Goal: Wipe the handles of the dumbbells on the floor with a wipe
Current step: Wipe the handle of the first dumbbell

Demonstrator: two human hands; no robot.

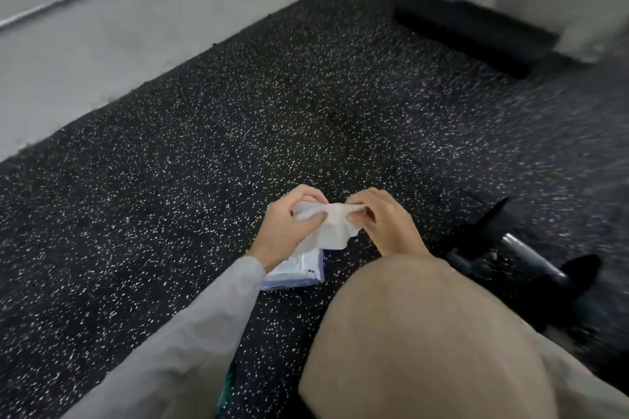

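**Both hands pinch a white wipe above the speckled gym floor**

The floor (211, 146) is black rubber matting flecked with small white specks, its grain coarse and matte; along its far-left edge it meets a smooth pale concrete strip. A white wipe (332, 226) hangs crumpled between the two hands, thin and soft, its top edge bunched and its lower part drooping in a loose fold. The left hand (289, 224) pinches the wipe's left end with curled fingers and thumb; the right hand (384, 221) pinches the right end the same way. Just below the left hand, flat on the floor, lies a glossy white and blue wipe packet (299, 270), partly covered by the grey sleeve (190, 326). Near the floor's right edge lies a dumbbell (531, 255): a round, smooth, grey metal handle between black heads, blurred. It lies apart from the wipe. A knee in beige cloth (422, 343) fills the near right.
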